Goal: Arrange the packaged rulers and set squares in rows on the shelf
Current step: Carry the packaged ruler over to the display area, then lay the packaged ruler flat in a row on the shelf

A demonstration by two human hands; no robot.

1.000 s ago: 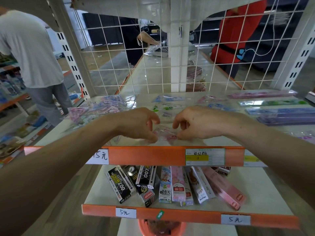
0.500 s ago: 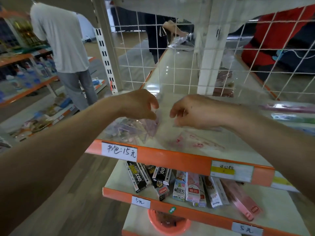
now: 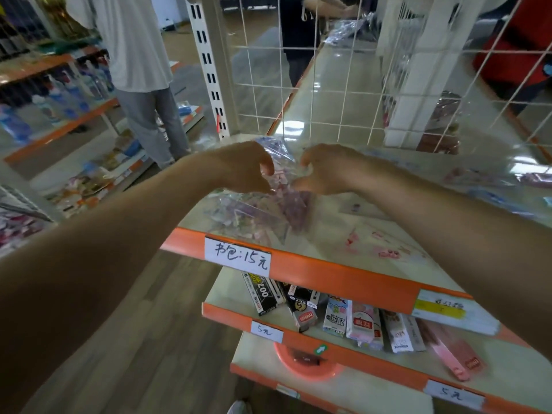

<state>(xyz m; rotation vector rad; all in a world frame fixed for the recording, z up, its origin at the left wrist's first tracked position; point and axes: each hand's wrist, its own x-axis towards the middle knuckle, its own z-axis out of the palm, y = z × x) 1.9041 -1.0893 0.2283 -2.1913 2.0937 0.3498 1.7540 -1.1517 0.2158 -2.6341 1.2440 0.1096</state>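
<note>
A loose pile of clear-wrapped set squares (image 3: 254, 213) with purple and pink print lies at the left end of the shelf (image 3: 328, 273), close to its orange front edge. My left hand (image 3: 245, 167) and my right hand (image 3: 322, 170) are over the pile, a hand's width apart. Both pinch the top packet (image 3: 282, 177) at its upper edge with curled fingers. A single packet with red print (image 3: 379, 246) lies flat on the shelf to the right. More wrapped rulers (image 3: 534, 180) show blurred at the far right.
A white wire grid (image 3: 343, 85) backs the shelf, with a slotted upright (image 3: 209, 55) at its left. Below, a lower shelf holds boxed goods (image 3: 337, 315) behind 5-yuan labels. A person in a white shirt (image 3: 134, 55) stands in the aisle at left; others stand behind the grid.
My view and both hands have moved left, from the red-print packet at the shelf's middle to the pile at the left end. Both hands now pinch a packet on top of that pile.
</note>
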